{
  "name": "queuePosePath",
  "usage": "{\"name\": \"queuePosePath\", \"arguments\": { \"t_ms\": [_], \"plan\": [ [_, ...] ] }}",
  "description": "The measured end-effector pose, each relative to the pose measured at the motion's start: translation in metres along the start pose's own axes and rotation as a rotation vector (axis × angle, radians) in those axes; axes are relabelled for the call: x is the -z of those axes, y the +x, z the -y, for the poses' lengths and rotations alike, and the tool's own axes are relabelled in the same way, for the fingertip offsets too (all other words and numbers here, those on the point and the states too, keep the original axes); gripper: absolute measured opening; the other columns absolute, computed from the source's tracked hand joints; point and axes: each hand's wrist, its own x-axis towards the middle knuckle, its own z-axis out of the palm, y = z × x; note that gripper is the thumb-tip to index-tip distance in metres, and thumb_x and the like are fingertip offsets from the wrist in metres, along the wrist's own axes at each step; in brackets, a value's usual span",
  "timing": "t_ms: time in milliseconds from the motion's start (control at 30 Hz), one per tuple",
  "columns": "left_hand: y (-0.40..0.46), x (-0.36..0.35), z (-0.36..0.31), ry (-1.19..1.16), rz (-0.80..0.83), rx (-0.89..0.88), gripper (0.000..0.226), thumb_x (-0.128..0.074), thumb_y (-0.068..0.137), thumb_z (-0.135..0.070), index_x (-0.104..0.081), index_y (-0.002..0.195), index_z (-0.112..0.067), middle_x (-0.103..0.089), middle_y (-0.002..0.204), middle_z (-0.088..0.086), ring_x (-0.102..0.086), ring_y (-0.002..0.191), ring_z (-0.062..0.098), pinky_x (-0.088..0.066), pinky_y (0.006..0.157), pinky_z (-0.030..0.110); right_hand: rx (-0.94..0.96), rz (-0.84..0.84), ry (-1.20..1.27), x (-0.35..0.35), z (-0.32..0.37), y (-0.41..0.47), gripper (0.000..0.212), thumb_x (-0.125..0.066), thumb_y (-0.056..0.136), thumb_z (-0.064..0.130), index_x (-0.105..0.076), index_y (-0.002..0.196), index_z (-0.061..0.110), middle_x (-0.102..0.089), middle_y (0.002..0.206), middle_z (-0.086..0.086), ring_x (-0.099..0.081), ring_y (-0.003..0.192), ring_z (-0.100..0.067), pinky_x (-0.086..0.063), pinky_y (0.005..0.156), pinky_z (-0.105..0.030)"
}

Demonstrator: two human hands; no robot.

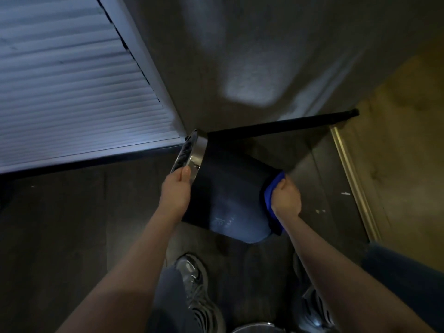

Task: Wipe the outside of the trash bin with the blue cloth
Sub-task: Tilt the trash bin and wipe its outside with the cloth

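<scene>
My left hand pinches the tipped trash bin by its steel rim, steadying it so my right hand, fingers closed on the blue cloth, can rub its base.

No readable text, labels, brands, numbers or signs anywhere in view. Faint pale marks on dark side of trash bin: too blurred to tell if lettering or scuffs.
</scene>
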Motion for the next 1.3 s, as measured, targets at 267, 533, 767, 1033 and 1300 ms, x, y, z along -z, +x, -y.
{"name": "queuePosePath", "arguments": {
  "t_ms": [267, 533, 767, 1033, 1300],
  "plan": [
    [-0.001, -0.006, -0.002, 0.08, 0.013, -0.057, 0.038, -0.033, 0.097, -0.03, -0.061, 0.098, -0.005, -0.061, 0.104, 0.029, -0.056, 0.101, 0.042, -0.043, 0.096, 0.051, 0.163, 0.153, -0.189, -0.001, 0.065, 0.011, 0.04, -0.023, 0.099, 0.023, -0.045, 0.13, 0.013, -0.054, 0.13, -0.019, -0.05, 0.118, -0.036, -0.039, 0.096, -0.04],
    [0.0, -0.011, 0.002, 0.084, -0.004, -0.086, 0.036, -0.034, 0.098, -0.022, -0.047, 0.065, -0.012, -0.053, 0.07, 0.016, -0.048, 0.074, 0.031, -0.039, 0.072, 0.037, 0.607, 0.201, -0.08, -0.022, 0.16, -0.023, 0.039, -0.031, 0.096, 0.024, -0.043, 0.134, 0.022, -0.051, 0.137, -0.005, -0.046, 0.125, -0.025, -0.036, 0.101, -0.034],
    [0.0, -0.004, 0.011, 0.065, -0.023, -0.094, 0.039, -0.036, 0.097, -0.021, -0.044, 0.059, -0.021, -0.045, 0.061, -0.002, -0.04, 0.06, 0.014, -0.031, 0.061, 0.03, 0.81, 0.378, 0.049, -0.034, 0.168, -0.017, 0.036, -0.031, 0.097, 0.025, -0.056, 0.123, 0.026, -0.048, 0.139, 0.006, -0.038, 0.131, -0.014, -0.024, 0.096, -0.016],
    [0.005, 0.0, 0.008, 0.081, -0.004, -0.078, 0.033, -0.035, 0.098, -0.024, -0.058, 0.08, -0.011, -0.06, 0.087, 0.024, -0.053, 0.081, 0.032, -0.039, 0.077, 0.033, 0.277, 0.414, -0.082, 0.001, 0.038, 0.044, 0.04, -0.026, 0.099, 0.03, -0.043, 0.135, 0.024, -0.046, 0.142, -0.005, -0.042, 0.13, -0.024, -0.03, 0.107, -0.032],
    [0.007, -0.008, -0.005, 0.026, 0.001, -0.039, 0.033, -0.034, 0.098, -0.025, -0.062, 0.105, -0.008, -0.062, 0.103, 0.021, -0.056, 0.106, 0.037, -0.043, 0.091, 0.038, 0.503, -0.002, -0.123, -0.013, 0.044, -0.033, 0.046, -0.024, 0.096, 0.025, -0.04, 0.138, 0.013, -0.044, 0.143, -0.009, -0.038, 0.134, -0.027, -0.029, 0.111, -0.039]
  ]
}}
